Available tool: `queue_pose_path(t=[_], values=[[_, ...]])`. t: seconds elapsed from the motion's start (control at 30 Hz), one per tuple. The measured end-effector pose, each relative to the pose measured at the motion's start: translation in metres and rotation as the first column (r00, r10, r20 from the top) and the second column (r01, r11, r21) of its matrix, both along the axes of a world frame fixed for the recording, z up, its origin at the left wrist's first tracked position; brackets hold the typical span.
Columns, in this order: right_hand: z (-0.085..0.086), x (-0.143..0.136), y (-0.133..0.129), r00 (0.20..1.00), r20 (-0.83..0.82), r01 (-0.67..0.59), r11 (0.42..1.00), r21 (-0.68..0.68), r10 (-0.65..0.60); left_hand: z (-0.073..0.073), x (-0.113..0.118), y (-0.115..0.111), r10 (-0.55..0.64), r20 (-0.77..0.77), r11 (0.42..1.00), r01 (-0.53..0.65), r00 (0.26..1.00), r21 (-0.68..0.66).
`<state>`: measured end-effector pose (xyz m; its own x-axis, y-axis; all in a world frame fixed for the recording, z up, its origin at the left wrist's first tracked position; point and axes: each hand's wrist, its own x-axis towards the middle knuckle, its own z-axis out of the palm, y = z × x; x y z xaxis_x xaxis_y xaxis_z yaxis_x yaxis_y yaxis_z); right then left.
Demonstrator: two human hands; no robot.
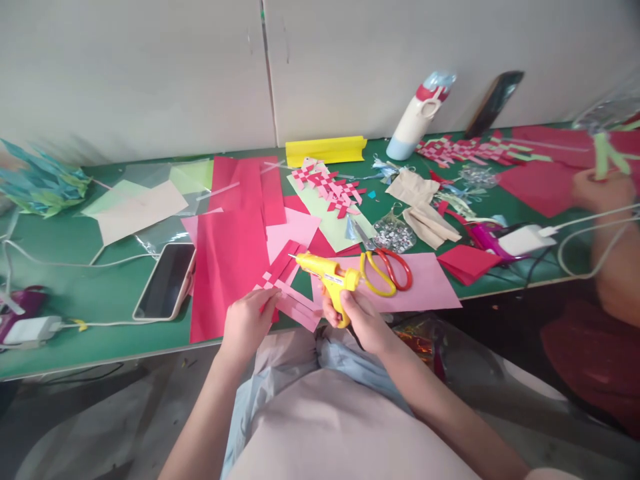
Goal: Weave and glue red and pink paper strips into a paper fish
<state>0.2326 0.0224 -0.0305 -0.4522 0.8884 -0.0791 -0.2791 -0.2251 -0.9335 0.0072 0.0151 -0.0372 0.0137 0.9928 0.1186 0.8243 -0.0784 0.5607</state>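
Note:
My left hand [250, 325] pinches the lower left edge of a woven paper piece [299, 305] in red and pink strips. In my right hand [361, 319] is a yellow glue gun [327, 275], its fingers wrapped round the handle and its nozzle pointing left over the woven piece. Red sheets [225, 267] lie left of the piece, partly under it. Scissors [387, 272] with yellow and red handles rest on a pink sheet [425, 283] just right of the glue gun.
A phone [166, 283] lies on the green table [110, 343] at left. Woven pieces [330, 187], a sequin bag [394, 235] and a bottle [419, 119] are farther back. Another person's hand [603, 190] holds green strips at right. White cables cross both sides.

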Motion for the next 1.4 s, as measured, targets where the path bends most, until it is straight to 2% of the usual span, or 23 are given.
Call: queue_pose_path(t=[0.17, 0.27, 0.57, 0.7, 0.8, 0.9, 0.97, 1.03, 1.13, 1.2, 1.27, 1.33, 1.4], values=[[0.001, -0.033, 0.038, 1.000, 0.010, -0.004, 0.998, 0.056, 0.004, -0.006, 0.006, -0.009, -0.049, -0.221, 0.994, 0.069, 0.974, 0.085], [0.000, -0.051, 0.055, 1.000, -0.011, -0.026, 0.998, 0.058, 0.027, -0.010, 0.009, -0.012, -0.060, -0.281, 0.986, 0.100, 0.958, 0.133], [-0.015, -0.074, 0.074, 0.993, 0.042, -0.110, 0.994, 0.025, 0.109, -0.016, 0.012, -0.016, -0.046, -0.282, 0.970, 0.111, 0.958, 0.217], [-0.020, -0.073, 0.076, 0.991, 0.078, -0.110, 0.994, 0.015, 0.108, -0.013, 0.012, -0.014, -0.020, -0.147, 0.977, 0.051, 0.989, 0.209], [-0.022, -0.072, 0.075, 0.988, 0.101, -0.118, 0.993, 0.000, 0.117, -0.009, 0.013, -0.012, 0.042, 0.065, 0.988, -0.051, 0.997, 0.144], [-0.022, -0.072, 0.075, 0.988, 0.111, -0.111, 0.994, 0.000, 0.110, -0.004, 0.013, -0.010, 0.159, 0.334, 0.985, -0.174, 0.929, 0.017], [-0.020, -0.072, 0.075, 0.988, 0.111, -0.107, 0.994, 0.005, 0.106, -0.001, 0.012, -0.011, 0.255, 0.511, 0.967, -0.224, 0.821, -0.123], [-0.019, -0.072, 0.075, 0.987, 0.131, -0.100, 0.995, 0.014, 0.098, 0.000, 0.011, -0.013, 0.337, 0.647, 0.940, -0.203, 0.684, -0.276], [-0.018, -0.071, 0.075, 0.984, 0.155, -0.095, 0.995, 0.026, 0.090, 0.002, 0.008, -0.021, 0.414, 0.762, 0.896, -0.076, 0.498, -0.438], [-0.018, -0.071, 0.075, 0.984, 0.152, -0.097, 0.995, 0.029, 0.091, 0.003, 0.005, -0.029, 0.450, 0.786, 0.863, 0.021, 0.423, -0.505], [-0.018, -0.071, 0.074, 0.984, 0.150, -0.098, 0.995, 0.034, 0.092, 0.006, 0.002, -0.038, 0.466, 0.777, 0.821, 0.121, 0.423, -0.558], [-0.018, -0.071, 0.074, 0.985, 0.143, -0.099, 0.994, 0.039, 0.092, 0.011, -0.003, -0.048, 0.447, 0.755, 0.783, 0.199, 0.479, -0.590], [-0.018, -0.071, 0.075, 0.988, 0.124, -0.100, 0.994, 0.040, 0.095, 0.015, -0.011, -0.057, 0.413, 0.727, 0.770, 0.215, 0.549, -0.600]])
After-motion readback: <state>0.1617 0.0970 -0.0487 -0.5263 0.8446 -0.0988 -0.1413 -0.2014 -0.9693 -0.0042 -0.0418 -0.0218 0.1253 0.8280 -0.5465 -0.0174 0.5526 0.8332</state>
